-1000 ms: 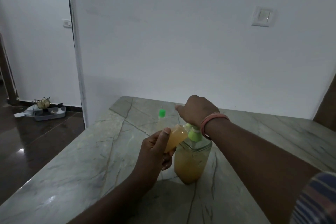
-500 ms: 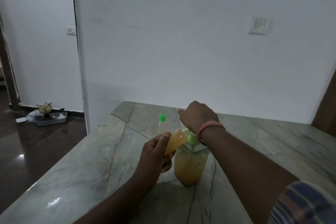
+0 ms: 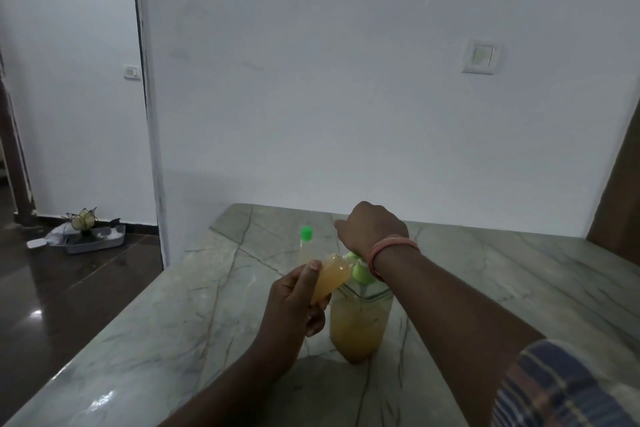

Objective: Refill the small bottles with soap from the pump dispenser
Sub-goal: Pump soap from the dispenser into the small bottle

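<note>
A clear pump dispenser (image 3: 358,322) half full of orange soap stands on the marble table (image 3: 173,322). Its green pump head (image 3: 360,270) is partly covered by my right wrist. My left hand (image 3: 294,305) holds a small bottle (image 3: 329,279) of orange soap, tilted with its mouth against the pump spout. Over the pump top my right hand (image 3: 372,227) is closed, knuckles up; what it presses or holds is hidden. Behind them stands a second small bottle (image 3: 305,246) with a green cap.
The table runs to a white wall at the back and ends at a left edge above dark floor. A grey tray (image 3: 93,243) with clutter sits on the floor far left. A brown panel (image 3: 620,211) stands at the right.
Both hands and the bottles keep the same pose. Only the camera has tilted up a little, so everything sits lower in the frame.
</note>
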`<state>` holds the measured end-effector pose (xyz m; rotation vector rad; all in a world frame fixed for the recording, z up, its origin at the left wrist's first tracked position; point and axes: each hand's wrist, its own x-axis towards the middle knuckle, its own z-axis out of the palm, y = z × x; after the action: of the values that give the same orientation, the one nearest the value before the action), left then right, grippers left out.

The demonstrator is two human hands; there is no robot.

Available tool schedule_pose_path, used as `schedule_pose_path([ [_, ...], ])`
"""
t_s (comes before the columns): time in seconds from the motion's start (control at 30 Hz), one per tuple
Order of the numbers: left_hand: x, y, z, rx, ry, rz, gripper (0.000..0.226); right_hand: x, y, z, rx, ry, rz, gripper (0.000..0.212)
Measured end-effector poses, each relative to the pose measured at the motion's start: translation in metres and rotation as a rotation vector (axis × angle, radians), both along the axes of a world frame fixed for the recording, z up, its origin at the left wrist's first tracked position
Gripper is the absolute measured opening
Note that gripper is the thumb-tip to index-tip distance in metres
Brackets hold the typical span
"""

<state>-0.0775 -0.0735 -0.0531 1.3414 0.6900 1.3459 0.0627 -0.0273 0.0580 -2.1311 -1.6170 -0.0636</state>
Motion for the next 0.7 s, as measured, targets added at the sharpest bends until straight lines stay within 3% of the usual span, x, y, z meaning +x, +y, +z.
schedule_pose_path([
  [0.53,0.001,0.004,-0.004,0.006,-0.038,-0.044,0.048,0.002,0.005,0.007,-0.062,-0.069,0.052,0.03],
  [0.7,-0.001,0.012,-0.008,0.012,-0.02,-0.052,0.046,0.0,0.007,-0.001,0.023,-0.034,0.004,0.039],
])
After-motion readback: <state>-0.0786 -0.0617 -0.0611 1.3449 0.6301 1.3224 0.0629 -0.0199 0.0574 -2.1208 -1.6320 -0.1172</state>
